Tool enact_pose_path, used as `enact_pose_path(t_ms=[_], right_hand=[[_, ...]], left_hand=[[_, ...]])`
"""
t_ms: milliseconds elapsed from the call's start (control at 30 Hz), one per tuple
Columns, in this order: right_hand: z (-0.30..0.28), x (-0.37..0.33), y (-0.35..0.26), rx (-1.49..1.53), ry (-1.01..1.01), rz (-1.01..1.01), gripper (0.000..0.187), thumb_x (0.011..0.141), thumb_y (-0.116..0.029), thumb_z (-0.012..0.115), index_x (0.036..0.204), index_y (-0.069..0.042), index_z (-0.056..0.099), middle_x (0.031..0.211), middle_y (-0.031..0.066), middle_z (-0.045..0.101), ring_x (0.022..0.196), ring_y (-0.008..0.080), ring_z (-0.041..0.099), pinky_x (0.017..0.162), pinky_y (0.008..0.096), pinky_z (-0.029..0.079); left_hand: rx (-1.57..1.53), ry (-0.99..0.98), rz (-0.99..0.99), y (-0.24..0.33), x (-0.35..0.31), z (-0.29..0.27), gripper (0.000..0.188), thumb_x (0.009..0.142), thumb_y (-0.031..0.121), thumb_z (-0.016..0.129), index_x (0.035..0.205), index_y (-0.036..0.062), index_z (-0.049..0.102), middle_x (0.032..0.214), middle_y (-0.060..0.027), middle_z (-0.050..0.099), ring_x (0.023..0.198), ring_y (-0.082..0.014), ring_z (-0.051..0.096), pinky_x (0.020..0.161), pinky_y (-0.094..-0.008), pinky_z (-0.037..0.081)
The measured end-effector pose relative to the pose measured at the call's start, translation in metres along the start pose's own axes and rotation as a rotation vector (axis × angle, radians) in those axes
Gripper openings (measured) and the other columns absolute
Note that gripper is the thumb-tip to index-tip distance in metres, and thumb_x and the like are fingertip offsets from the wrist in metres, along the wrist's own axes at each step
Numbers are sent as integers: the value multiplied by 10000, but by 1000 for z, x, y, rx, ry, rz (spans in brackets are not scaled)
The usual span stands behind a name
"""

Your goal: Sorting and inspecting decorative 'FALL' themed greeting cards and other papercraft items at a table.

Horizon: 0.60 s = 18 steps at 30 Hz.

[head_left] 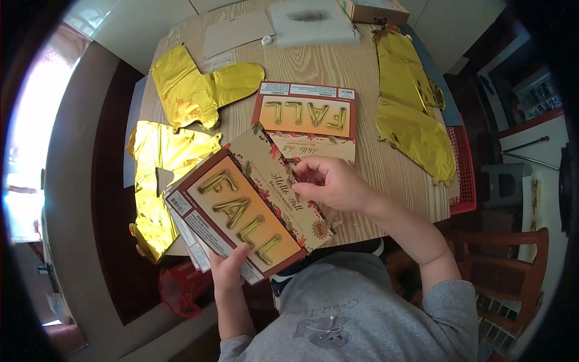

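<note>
My left hand (228, 265) grips a small stack of printed balloon package cards (244, 205) by the lower left corner, thumb on top. The cards are tan and orange with a dark red border, leaf prints and pictured gold letters, and tilt over the table's near edge. My right hand (332, 181) has its thumb and fingers pinched at the upper card's far edge. Beyond them, a similar card (307, 117) lies on the table, upside down to me. Flat gold foil balloons lie around: an L-shaped one (208, 87), one with a hole (172, 151) partly under the cards, and a long one (407, 102).
The wood-grain table (362, 72) also carries a beige board (238, 35), a white sheet with a dark smudge (313, 27), a small white cap (266, 40) and a cardboard box (377, 11). A red basket (461, 163) and wooden chair (525, 271) stand right.
</note>
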State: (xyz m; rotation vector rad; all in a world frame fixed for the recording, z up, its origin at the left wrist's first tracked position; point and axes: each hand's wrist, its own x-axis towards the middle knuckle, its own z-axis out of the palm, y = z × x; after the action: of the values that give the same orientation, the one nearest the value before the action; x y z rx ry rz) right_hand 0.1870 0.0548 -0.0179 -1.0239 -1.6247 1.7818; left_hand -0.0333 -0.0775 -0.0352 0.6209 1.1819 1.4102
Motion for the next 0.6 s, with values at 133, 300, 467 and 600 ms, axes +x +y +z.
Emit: enact_pose_path(t_ms=[133, 300, 467, 600], right_hand=[[4, 2, 1, -69, 85, 1, 256, 779, -170, 629, 928, 22, 550, 720, 49, 612, 659, 98, 586, 599, 250, 472], [5, 4, 4, 133, 67, -19, 359, 785, -208, 628, 1041, 14, 510, 849, 107, 613, 675, 134, 599, 611, 265, 481], [5, -2, -3, -225, -3, -71, 509, 795, -265, 630, 1181, 3, 433, 1082, 127, 545, 751, 149, 606, 648, 277, 486], [4, -2, -11, -79, -91, 48, 427, 819, -102, 586, 1196, 6, 417, 1005, 72, 539, 720, 86, 546, 670, 235, 469]], left_hand=[[7, -16, 7, -2, 1, 0, 534, 717, 17, 633, 1191, -59, 401, 1103, -164, 543, 982, -250, 562, 850, -356, 454], [-31, -17, 4, 1, 3, 1, 529, 720, 21, 632, 1188, -65, 402, 1099, -178, 545, 967, -253, 575, 827, -358, 475], [-46, -11, -16, 4, 3, 4, 534, 717, 22, 636, 1188, -67, 399, 1102, -182, 543, 969, -254, 575, 821, -358, 481], [-57, 41, 5, 2, 1, -4, 593, 692, 28, 661, 1209, -54, 384, 1116, -168, 537, 996, -254, 561, 845, -356, 464]])
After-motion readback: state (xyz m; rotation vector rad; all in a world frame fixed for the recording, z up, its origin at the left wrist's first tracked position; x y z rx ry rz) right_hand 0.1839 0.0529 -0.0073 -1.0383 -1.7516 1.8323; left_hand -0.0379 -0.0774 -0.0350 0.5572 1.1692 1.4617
